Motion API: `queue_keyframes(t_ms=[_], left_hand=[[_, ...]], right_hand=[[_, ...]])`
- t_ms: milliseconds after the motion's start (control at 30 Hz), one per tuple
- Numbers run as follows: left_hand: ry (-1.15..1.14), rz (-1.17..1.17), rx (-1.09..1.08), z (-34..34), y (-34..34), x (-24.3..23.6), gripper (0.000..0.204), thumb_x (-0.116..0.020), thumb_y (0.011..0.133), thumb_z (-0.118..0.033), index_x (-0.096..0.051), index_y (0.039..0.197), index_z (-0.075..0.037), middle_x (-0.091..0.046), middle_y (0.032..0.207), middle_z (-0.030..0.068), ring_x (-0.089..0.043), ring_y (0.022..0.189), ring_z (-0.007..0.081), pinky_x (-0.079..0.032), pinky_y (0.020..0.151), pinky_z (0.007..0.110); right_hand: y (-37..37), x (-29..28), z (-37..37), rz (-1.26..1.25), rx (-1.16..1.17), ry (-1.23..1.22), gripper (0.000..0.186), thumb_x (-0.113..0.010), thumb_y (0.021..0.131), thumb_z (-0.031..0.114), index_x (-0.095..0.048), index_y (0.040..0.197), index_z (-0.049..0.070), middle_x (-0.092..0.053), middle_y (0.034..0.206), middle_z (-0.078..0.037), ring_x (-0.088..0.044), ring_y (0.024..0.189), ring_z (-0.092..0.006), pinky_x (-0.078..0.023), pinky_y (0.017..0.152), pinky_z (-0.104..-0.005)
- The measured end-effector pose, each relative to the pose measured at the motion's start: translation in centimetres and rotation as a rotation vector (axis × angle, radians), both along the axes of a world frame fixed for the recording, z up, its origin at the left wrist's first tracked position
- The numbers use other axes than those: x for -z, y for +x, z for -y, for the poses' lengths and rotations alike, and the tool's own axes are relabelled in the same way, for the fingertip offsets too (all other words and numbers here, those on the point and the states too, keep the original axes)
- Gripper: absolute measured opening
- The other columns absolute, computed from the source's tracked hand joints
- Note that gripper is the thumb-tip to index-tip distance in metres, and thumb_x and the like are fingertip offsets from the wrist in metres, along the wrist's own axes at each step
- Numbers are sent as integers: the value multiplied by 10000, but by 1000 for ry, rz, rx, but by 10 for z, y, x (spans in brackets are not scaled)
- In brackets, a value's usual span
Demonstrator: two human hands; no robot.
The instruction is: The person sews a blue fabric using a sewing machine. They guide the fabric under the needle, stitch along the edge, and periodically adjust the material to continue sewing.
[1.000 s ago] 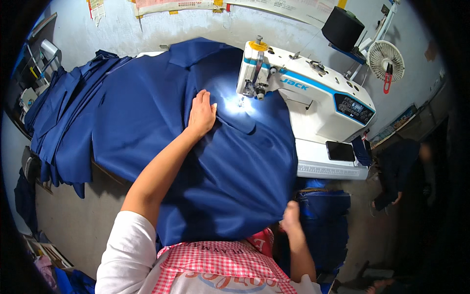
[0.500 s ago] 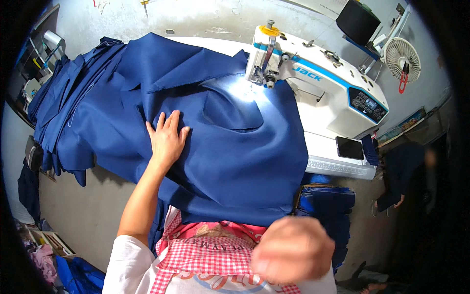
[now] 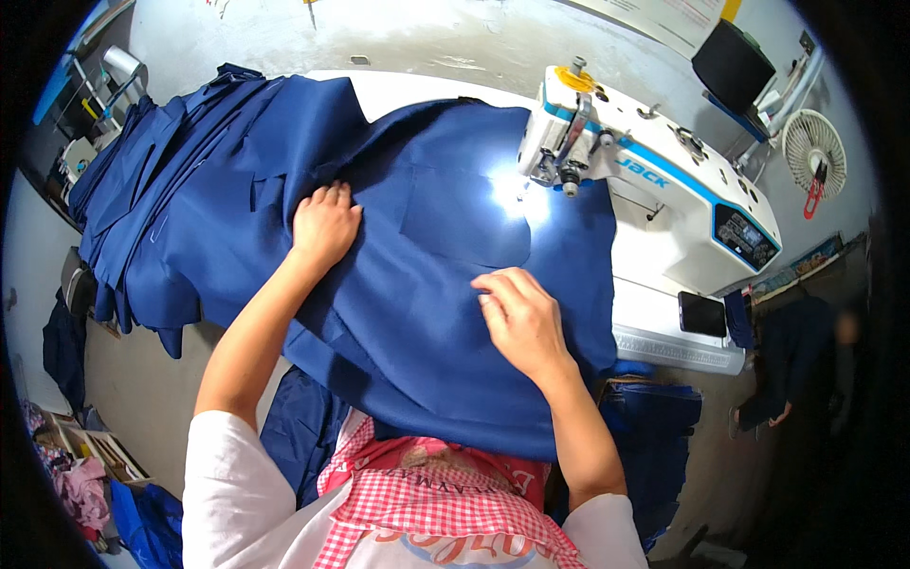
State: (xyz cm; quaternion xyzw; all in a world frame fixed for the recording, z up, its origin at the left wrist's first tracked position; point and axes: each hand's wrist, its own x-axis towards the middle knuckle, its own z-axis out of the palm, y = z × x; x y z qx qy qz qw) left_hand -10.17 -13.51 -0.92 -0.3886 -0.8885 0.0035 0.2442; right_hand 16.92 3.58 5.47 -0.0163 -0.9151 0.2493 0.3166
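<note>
A large piece of navy blue fabric (image 3: pixel 417 351) spreads over the sewing machine table and hangs down toward my lap. On it lies a squarish patch of the same blue cloth (image 3: pixel 464 228), its upper right part lit under the needle area of a white and blue sewing machine (image 3: pixel 654 171). My left hand (image 3: pixel 325 228) is closed on a fold of the fabric left of the patch, fingers bunched together. Below the patch, my right hand (image 3: pixel 521 318) is over the fabric with bent fingers, thumb and index apart, and nothing visible in it.
Heaped blue cloth (image 3: pixel 180 190) covers the table's left. A black phone (image 3: pixel 701 314) lies on the machine bed, behind a ruler strip (image 3: pixel 678 351). Stacked dark blue pieces (image 3: pixel 649 436) stand below right. A fan (image 3: pixel 813 152) and another person (image 3: pixel 791 360) are at the right.
My right hand has come up from near my chest to above the fabric. My left hand's spread fingers have drawn together, and the patch now lies flatter. The whole view has shifted somewhat.
</note>
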Motion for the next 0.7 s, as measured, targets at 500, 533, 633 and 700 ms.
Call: queue_keyframes(t_ms=[500,533,633,700], left_hand=[[229,748,442,-98,-17,-28,504,-710,793,-222,-587,1248,-44,-545,1304,234,-539,1189,360,-422,1011,391],[240,656,487,-99,-33,-9,525,-720,780,-244,-588,1257,-69,-528,1326,229,-524,1207,362,-416,1024,397],[371,633,409,-94,-57,8,488,-728,783,-255,-612,1237,-117,-545,1309,183,-513,1215,343,-429,1006,429],[166,398,113,-106,-24,-19,367,-721,781,-237,-661,1118,-102,-603,1196,154,-567,1120,304,-467,923,429]], right_hand=[[-5,55,-11,-38,180,18,128,-656,761,33,-652,884,69,-611,887,-56,-583,866,-257,-488,776,-370],[-5,54,-13,-27,152,-51,127,-654,763,23,-656,884,63,-615,870,-59,-588,850,-252,-491,763,-363],[-2,48,-25,32,127,-381,126,-642,779,-22,-673,885,38,-643,819,-71,-607,783,-223,-499,704,-326],[-9,52,-41,76,287,-588,159,-624,789,-39,-669,920,39,-659,865,-81,-608,787,-213,-499,695,-307]])
